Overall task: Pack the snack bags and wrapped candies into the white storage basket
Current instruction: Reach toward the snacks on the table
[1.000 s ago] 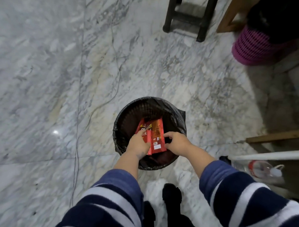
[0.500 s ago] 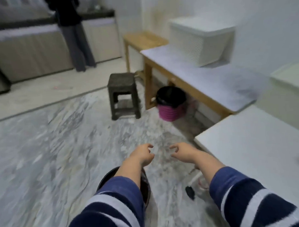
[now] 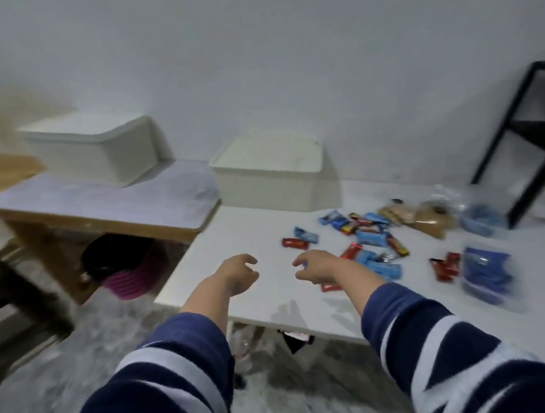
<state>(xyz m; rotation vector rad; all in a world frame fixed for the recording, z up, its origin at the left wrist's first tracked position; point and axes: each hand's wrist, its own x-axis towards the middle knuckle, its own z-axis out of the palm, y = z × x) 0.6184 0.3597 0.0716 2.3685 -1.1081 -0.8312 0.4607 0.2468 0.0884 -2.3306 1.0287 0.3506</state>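
**A:** Your left hand (image 3: 236, 275) and right hand (image 3: 317, 266) both hang over the near part of the white surface (image 3: 250, 238), fingers loosely curled, gripping nothing. They sit close together but do not touch.

**B:** So which step are you on?

**A:** By my reading, the reach for a first pick. Nothing looks packed yet. The wrapped candies (image 3: 368, 242) lie scattered just beyond and to the right of your right hand, red and blue ones mixed; a lone red candy (image 3: 294, 243) lies straight ahead of it.

**B:** And the snack bags?

**A:** The snack bags (image 3: 486, 272) are further right, well apart from both hands, and blurred. The white storage basket (image 3: 270, 187) stands ahead of your hands at the back of the surface, with what looks like a lid on it.

**B:** Next move?

**A:** Likely you need the lid off first, then pinch the nearest candies and carry them forward.
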